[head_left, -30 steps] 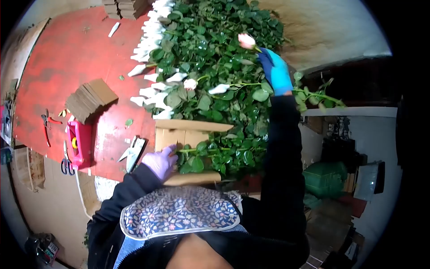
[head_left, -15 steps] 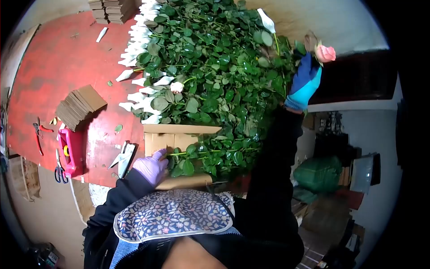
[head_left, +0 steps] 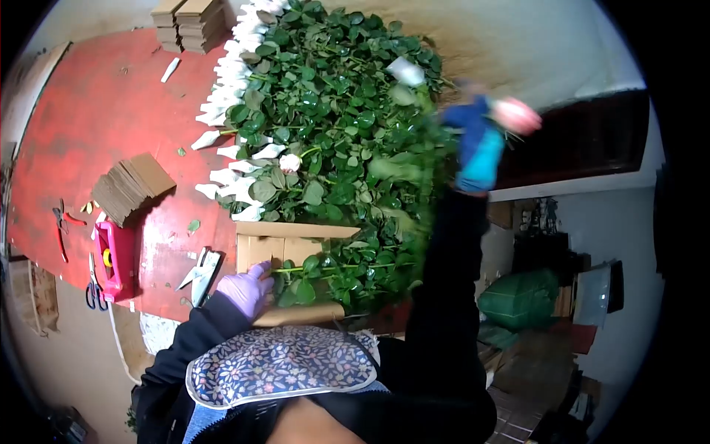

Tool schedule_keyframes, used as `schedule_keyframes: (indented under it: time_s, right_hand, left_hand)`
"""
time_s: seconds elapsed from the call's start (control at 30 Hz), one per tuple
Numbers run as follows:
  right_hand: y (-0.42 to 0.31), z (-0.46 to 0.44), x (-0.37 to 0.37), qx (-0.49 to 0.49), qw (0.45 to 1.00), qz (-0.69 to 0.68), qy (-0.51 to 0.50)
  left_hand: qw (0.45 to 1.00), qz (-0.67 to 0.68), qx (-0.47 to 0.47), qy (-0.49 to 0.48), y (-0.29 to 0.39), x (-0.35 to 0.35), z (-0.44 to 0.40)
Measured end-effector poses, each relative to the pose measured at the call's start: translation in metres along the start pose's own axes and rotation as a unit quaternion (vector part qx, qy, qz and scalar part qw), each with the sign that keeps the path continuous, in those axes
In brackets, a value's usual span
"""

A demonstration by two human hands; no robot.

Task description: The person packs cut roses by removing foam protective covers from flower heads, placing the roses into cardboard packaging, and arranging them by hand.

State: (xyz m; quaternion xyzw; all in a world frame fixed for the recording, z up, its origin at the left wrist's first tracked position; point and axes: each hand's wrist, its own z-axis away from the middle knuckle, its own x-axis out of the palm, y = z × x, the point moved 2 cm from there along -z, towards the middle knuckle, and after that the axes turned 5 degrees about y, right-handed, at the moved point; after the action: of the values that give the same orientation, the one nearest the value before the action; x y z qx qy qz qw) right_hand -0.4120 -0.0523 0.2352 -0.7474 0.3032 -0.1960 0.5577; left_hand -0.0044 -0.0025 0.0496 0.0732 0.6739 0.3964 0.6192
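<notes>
My left hand (head_left: 246, 290), in a lilac glove, lies at the left edge of an opened cardboard wrapper (head_left: 255, 248). Its fingers are closed at the end of a leafy rose stem (head_left: 355, 266) lying across the cardboard. Out to the far right, my right hand (head_left: 473, 144), in a blue glove, is blurred by motion. It grips a rose, whose pink bloom (head_left: 517, 116) shows beside the glove. A white-sleeved rose head (head_left: 406, 72), also smeared, is left of that hand. A large heap of leafy rose stems (head_left: 333, 118) lies between and beyond my hands.
White-sleeved heads (head_left: 229, 74) line the heap's left side. On the red table (head_left: 89, 111) are folded cardboard pieces (head_left: 133, 189), a pink tape dispenser (head_left: 117, 255), scissors (head_left: 94, 285), red-handled pliers (head_left: 61, 226) and a white-and-grey tool (head_left: 201, 277). More cardboard (head_left: 188, 22) is stacked behind.
My right hand has swung left and slightly down with the pink rose. The white-sleeved head near it has shifted left and down too. My left hand stays on the wrapper.
</notes>
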Motion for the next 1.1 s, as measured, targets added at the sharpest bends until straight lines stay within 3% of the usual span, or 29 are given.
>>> schedule_keyframes:
  time_s: [0.07, 0.17, 0.2, 0.23, 0.33, 0.43, 0.57, 0.67, 0.77, 0.83, 0.87, 0.9, 0.93, 0.97, 1.03, 1.1]
  right_hand:
    - [-0.051, 0.029, 0.013, 0.054, 0.986, -0.153, 0.033]
    - [0.034, -0.039, -0.038, -0.017, 0.989, 0.114, -0.092]
    - [0.002, -0.018, -0.006, 0.137, 0.984, -0.107, 0.043]
    - [-0.007, -0.037, -0.025, -0.037, 0.995, 0.095, 0.012]
    - [-0.057, -0.037, -0.047, -0.218, 0.97, 0.094, 0.055]
    - [-0.141, 0.004, -0.048, -0.403, 0.907, 0.084, 0.091]
    - [-0.194, 0.008, -0.053, -0.497, 0.857, 0.104, 0.081]
    - [-0.198, -0.022, -0.047, -0.544, 0.833, -0.064, 0.077]
    - [-0.168, -0.054, 0.018, -0.615, 0.729, 0.297, 0.04]
    - [-0.138, -0.099, 0.048, -0.517, 0.766, 0.378, -0.052]
    - [-0.122, -0.118, 0.06, -0.405, 0.84, 0.336, -0.131]
    - [-0.114, -0.114, 0.084, -0.316, 0.903, 0.198, -0.215]
    - [-0.097, -0.11, 0.102, -0.238, 0.938, 0.153, -0.201]
    - [-0.066, -0.123, 0.105, -0.149, 0.949, 0.19, -0.204]
    - [-0.02, -0.13, 0.116, -0.142, 0.951, 0.172, -0.212]
    - [0.009, -0.136, 0.123, -0.12, 0.956, 0.154, -0.22]
  left_hand:
    - [0.999, 0.011, 0.022, 0.031, -0.001, -0.001, 0.004]
    - [0.999, -0.002, 0.029, 0.012, -0.004, 0.0, 0.003]
    - [0.999, -0.003, 0.032, 0.02, -0.006, 0.0, 0.002]
    - [1.0, -0.008, 0.03, -0.004, -0.007, 0.002, -0.001]
    - [1.0, -0.001, 0.02, 0.003, -0.004, -0.001, 0.003]
    - [1.0, 0.017, 0.021, 0.005, -0.006, 0.002, 0.004]
    - [0.999, 0.016, 0.028, 0.018, -0.008, 0.004, 0.005]
    - [0.999, 0.012, 0.041, 0.027, -0.008, 0.006, 0.005]
    - [0.999, 0.012, 0.041, 0.02, -0.01, 0.007, 0.003]
    - [0.998, 0.017, 0.049, 0.02, -0.01, 0.007, 0.002]
    - [0.998, 0.014, 0.05, 0.022, -0.011, 0.007, 0.002]
    - [0.998, 0.021, 0.056, 0.025, -0.011, 0.008, 0.001]
    - [0.997, 0.028, 0.062, 0.027, -0.009, 0.008, 0.002]
    - [0.998, 0.014, 0.049, 0.022, -0.005, 0.002, 0.003]
    - [0.997, 0.013, 0.046, 0.064, -0.013, 0.013, 0.002]
    - [0.998, 0.052, 0.011, 0.038, -0.009, 0.017, 0.004]
